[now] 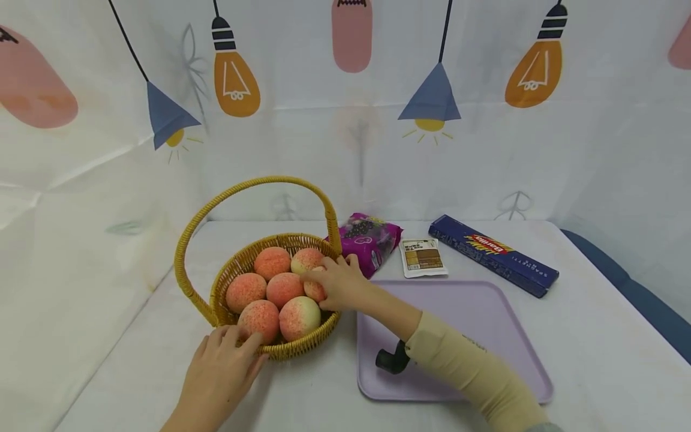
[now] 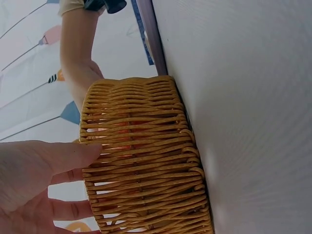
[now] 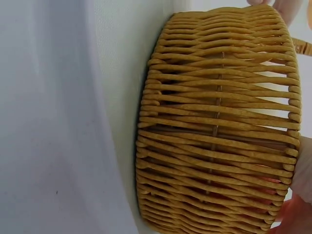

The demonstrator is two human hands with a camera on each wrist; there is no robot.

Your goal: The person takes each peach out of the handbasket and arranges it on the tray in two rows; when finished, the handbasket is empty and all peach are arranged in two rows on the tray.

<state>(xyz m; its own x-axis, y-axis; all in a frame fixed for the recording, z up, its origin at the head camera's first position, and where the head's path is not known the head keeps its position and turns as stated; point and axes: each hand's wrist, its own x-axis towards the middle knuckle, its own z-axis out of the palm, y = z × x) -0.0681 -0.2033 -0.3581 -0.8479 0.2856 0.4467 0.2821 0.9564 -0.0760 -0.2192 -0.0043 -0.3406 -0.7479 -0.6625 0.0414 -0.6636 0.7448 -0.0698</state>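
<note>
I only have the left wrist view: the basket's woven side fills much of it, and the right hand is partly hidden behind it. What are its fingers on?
Observer: In the head view, the right hand has its fingers on a peach at the right side of the basket.
Operator: I only catch bits of pink through the weave. How many fruit show inside?
Observer: Seven are visible from above, counting the one under those fingers.
Operator: Anything just behind the basket?
Observer: Yes, a purple packet lies behind it, near the right end of the handle.
</note>
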